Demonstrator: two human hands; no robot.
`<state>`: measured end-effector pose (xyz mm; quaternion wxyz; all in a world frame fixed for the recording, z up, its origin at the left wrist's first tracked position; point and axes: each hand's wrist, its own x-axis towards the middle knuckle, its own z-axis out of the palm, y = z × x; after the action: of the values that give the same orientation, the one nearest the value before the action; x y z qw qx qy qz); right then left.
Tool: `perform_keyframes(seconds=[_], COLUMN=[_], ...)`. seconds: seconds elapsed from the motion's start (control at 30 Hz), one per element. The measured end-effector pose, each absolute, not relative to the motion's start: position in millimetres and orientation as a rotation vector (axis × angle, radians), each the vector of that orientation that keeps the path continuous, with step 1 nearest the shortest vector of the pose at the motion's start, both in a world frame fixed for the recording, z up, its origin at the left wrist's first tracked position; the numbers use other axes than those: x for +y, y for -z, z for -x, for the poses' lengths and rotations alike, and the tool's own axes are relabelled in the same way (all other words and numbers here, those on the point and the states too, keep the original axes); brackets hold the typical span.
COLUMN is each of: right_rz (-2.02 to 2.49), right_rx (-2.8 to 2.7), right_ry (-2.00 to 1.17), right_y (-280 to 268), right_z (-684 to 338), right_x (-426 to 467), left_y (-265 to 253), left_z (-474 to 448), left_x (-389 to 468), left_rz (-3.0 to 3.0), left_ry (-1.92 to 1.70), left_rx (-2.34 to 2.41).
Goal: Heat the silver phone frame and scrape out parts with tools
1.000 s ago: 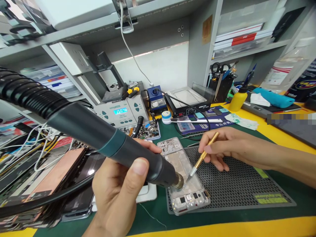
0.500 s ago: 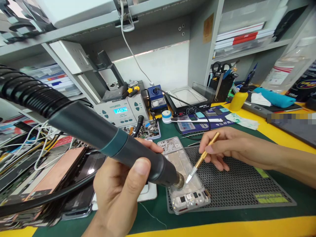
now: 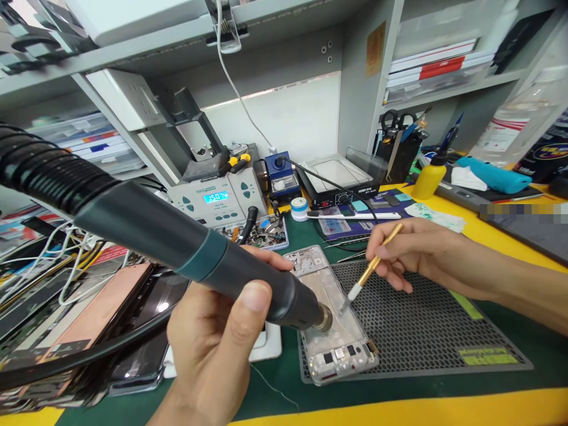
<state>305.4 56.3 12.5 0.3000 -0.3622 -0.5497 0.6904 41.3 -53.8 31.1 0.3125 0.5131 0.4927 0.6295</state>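
Observation:
My left hand (image 3: 217, 343) is wrapped round a dark hot air gun (image 3: 248, 281), whose metal nozzle points down over an opened phone frame (image 3: 331, 302). The frame lies tilted on a black honeycomb mat (image 3: 426, 313), with small circuit parts showing at its near end. Between the thumb and fingers of my right hand (image 3: 408, 254) is a gold-handled craft knife (image 3: 370, 269). Its blade tip is at the phone frame's right side, close to the nozzle; whether it touches is hard to tell. The gun's body hides part of the frame's left edge.
A hot air station (image 3: 213, 198) with a lit display stands behind, beside a tray of small parts (image 3: 270, 232). Stacked phone screens (image 3: 102, 313) fill the left. A black-based heating plate (image 3: 337, 177), a yellow bottle (image 3: 428, 177) and a tool holder (image 3: 393, 148) stand at the back.
My right hand has shifted up and to the right, drawing the knife tip away from the nozzle toward the frame's right edge. The hot air gun has moved slightly up.

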Motion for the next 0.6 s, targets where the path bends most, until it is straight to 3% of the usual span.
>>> perform_keyframes(seconds=[0.6], right_rz=[0.967], right_rx=[-1.715], right_ry=[-1.457], right_y=[-22], right_z=[-311], right_x=[51], left_y=[-23], left_z=[-47], left_x=[-49], left_rz=[-1.5], left_ry=[-1.696], left_rx=[1.349])
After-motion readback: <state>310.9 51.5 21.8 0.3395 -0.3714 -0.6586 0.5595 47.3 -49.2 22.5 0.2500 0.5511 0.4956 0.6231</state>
